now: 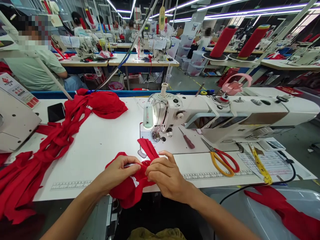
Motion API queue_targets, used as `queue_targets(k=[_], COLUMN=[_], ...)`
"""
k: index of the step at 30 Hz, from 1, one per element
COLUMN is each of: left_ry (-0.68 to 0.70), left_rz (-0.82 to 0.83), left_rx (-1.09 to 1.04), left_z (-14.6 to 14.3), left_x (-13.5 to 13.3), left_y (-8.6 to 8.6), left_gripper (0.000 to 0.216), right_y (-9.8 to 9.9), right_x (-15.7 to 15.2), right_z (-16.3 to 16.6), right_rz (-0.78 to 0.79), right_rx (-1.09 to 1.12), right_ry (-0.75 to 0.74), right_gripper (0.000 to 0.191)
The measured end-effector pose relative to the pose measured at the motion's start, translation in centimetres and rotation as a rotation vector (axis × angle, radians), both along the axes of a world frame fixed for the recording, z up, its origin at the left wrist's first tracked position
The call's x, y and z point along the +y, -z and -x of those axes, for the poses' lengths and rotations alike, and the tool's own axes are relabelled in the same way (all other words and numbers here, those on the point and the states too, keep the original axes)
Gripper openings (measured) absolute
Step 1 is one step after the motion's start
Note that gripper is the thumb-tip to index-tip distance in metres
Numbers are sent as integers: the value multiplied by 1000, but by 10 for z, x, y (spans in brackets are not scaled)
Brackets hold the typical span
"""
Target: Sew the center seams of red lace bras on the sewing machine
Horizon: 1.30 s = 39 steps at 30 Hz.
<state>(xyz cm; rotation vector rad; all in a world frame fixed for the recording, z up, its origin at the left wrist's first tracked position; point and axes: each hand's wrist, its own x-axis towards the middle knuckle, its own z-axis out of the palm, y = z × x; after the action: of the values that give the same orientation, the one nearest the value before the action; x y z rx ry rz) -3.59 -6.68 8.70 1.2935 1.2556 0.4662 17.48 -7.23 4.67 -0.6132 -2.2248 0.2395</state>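
Both my left hand (118, 171) and right hand (167, 178) pinched the crumpled red knit fabric (127, 196) to hold its folded edge together.

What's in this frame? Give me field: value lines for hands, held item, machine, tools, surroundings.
left hand: pinches the red cloth at the table edge
right hand: pinches the same cloth, close against the left hand
cloth: bunched, one strip running up toward the sewing machine needle
tools: scissors, screwdriver, yellow tape measure, all lying right of the hands
left side: pile of red strips, black phone
background: a person seated at the next row
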Motion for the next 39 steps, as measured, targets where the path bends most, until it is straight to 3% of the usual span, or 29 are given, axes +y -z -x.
queue_targets(k=[5, 12, 16, 19, 22, 26, 29, 31, 33, 34, 36, 39], left_ry=[18, -33, -24, -37, -63, -48, 8, 41, 41, 33, 13, 24], left_rz=[5, 33, 40, 41, 55, 54, -11, -96, -278, -431, -833, -1365], left_rx=[-14, -50, -30, -48, -67, -64, -33, 35, 147, 214, 349, 486], left_z=[-4, -5, -6, -4, -1, 0, -2, -3, -5, -5, -6, -4], left_x=[-1, -3, -4, -4, -4, -1, -1, -3, -8, -12, -19, -29], left_y=[-3, 0, -1, -1, 2, 3, 3, 4, 8, 12, 21, 31], left_gripper=[28, 29, 33, 32, 29, 29, 30, 27, 19, 15, 9, 20], right_y=[-5, -8, -4, 3, 6, -4, -9, -9, -7, -5, -3, -4], right_x=[3, 7, 10, 15, 17, 11, 9, 10, 11, 11, 9, 4], right_z=[1, 7, 6, -4, -15, -17, -10, -6, -3, -3, -2, -5], right_rz=[122, -28, 70, 185, 172, 202, 309, 406, 410, 371, 253, 179], right_rx=[19, -35, -3, 128, 211, 115, 23, -17, -36, -34, -5, 35], right_ry=[62, 152, 171, 335, 515, 255, 82, 20, 19, 41, 107, 126], right_gripper=[7, 11, 13, 14, 13, 9, 19, 22, 11, 3, 14, 16])
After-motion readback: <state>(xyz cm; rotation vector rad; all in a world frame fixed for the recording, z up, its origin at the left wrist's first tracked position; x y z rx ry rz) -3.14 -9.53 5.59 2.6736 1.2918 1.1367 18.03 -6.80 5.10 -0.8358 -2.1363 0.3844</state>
